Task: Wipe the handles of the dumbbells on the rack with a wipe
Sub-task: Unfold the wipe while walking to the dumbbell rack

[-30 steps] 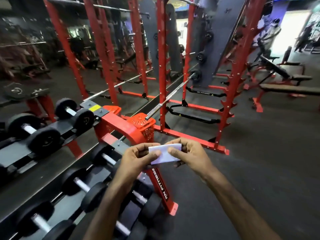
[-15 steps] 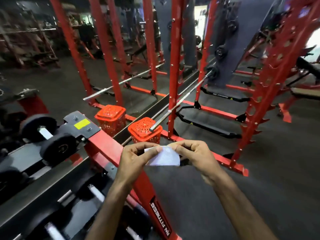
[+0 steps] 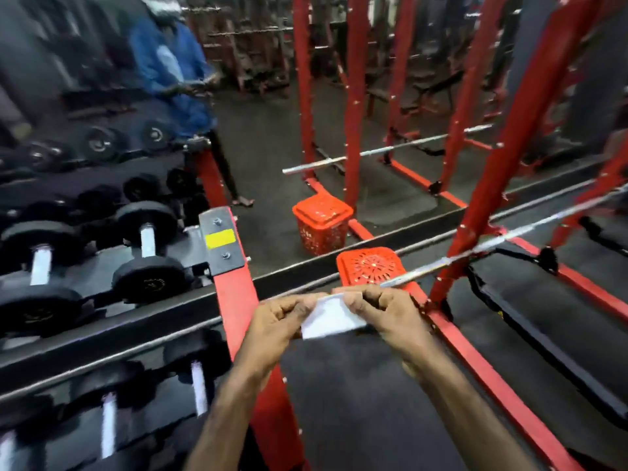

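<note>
Hands are meeting just right of the red steel end post of the dumbbell rack (image 3: 234, 300), which serves as the landmark. Left hand (image 3: 275, 324) is pinching the left edge of a small white folded wipe (image 3: 328, 319) between thumb and curled fingers, and right hand (image 3: 387, 314) is pinching its upper right edge the same way, so the wipe is being held taut between both, above the dark floor and clear of any dumbbell. Left of the post, on the rack's upper black shelf, a black round-headed dumbbell with a bare metal handle (image 3: 147, 239) is lying nearest the post, with a second similar dumbbell (image 3: 40, 266) further left. Below that shelf, more metal handles are showing on the lower tier (image 3: 198, 385), blurred. Right of the post and just beyond the hands, an orange perforated plastic basket (image 3: 370, 266) is sitting against a mirror, with a chrome barbell bar (image 3: 475, 248) running over it.
</note>
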Demonstrator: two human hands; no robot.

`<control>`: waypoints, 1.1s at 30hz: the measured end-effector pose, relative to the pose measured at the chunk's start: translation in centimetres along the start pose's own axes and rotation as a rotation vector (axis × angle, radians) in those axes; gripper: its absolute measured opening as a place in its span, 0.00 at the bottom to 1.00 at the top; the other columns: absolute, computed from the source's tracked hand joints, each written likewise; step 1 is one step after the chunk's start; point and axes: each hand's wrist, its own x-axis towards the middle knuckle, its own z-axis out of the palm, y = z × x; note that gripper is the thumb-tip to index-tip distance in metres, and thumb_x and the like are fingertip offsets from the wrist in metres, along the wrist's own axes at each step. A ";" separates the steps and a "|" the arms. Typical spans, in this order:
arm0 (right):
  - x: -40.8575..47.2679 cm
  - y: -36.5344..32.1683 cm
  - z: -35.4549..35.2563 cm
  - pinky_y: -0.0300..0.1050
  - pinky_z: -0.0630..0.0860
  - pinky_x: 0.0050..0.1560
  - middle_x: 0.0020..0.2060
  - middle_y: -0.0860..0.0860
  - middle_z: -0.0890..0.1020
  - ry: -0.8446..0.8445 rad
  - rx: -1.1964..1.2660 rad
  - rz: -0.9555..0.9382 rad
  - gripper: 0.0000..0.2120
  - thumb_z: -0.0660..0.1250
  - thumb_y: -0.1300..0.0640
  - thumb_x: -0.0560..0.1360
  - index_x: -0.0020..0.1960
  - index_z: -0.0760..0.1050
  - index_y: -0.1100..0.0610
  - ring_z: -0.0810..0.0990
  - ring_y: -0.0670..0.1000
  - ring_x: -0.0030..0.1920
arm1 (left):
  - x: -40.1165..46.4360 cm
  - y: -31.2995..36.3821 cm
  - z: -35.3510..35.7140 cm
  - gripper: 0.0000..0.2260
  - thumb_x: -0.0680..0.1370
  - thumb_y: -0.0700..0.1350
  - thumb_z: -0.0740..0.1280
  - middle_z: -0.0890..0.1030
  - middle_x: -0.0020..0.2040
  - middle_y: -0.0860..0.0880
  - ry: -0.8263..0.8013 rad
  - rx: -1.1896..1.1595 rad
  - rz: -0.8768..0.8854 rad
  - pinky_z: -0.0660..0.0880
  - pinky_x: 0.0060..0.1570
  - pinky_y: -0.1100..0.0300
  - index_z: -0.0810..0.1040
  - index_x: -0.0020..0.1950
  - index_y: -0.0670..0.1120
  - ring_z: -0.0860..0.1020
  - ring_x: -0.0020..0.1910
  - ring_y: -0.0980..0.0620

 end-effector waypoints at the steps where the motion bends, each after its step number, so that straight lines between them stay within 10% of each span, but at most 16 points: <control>1: 1.3 -0.4 -1.0 0.41 0.81 0.43 0.51 0.58 0.88 -0.059 -0.020 -0.003 0.10 0.71 0.60 0.80 0.60 0.84 0.60 0.84 0.49 0.48 | 0.7 0.3 0.7 0.10 0.81 0.43 0.70 0.89 0.57 0.46 0.062 -0.004 0.004 0.82 0.54 0.62 0.88 0.58 0.44 0.86 0.55 0.54; 9: 11.8 -1.2 -2.9 0.56 0.80 0.51 0.48 0.61 0.87 -0.312 -0.005 -0.057 0.21 0.78 0.57 0.70 0.62 0.80 0.55 0.86 0.56 0.48 | 4.1 2.2 1.6 0.08 0.78 0.36 0.76 0.90 0.52 0.42 0.326 0.067 -0.001 0.82 0.50 0.62 0.88 0.56 0.40 0.87 0.50 0.52; 24: 27.9 1.0 9.3 0.49 0.77 0.42 0.47 0.50 0.78 -0.534 -0.243 -0.439 0.13 0.81 0.56 0.72 0.48 0.76 0.52 0.81 0.51 0.42 | 13.9 1.0 -9.0 0.05 0.81 0.33 0.73 0.88 0.49 0.44 0.915 0.034 0.237 0.78 0.53 0.65 0.85 0.52 0.42 0.85 0.50 0.53; 33: 38.4 1.4 19.7 0.38 0.74 0.41 0.38 0.51 0.81 -0.886 -0.144 -0.240 0.11 0.79 0.63 0.73 0.51 0.82 0.53 0.77 0.45 0.39 | 17.9 3.4 -18.1 0.12 0.79 0.34 0.75 0.89 0.56 0.47 1.055 -0.120 0.221 0.80 0.57 0.65 0.87 0.61 0.42 0.87 0.58 0.53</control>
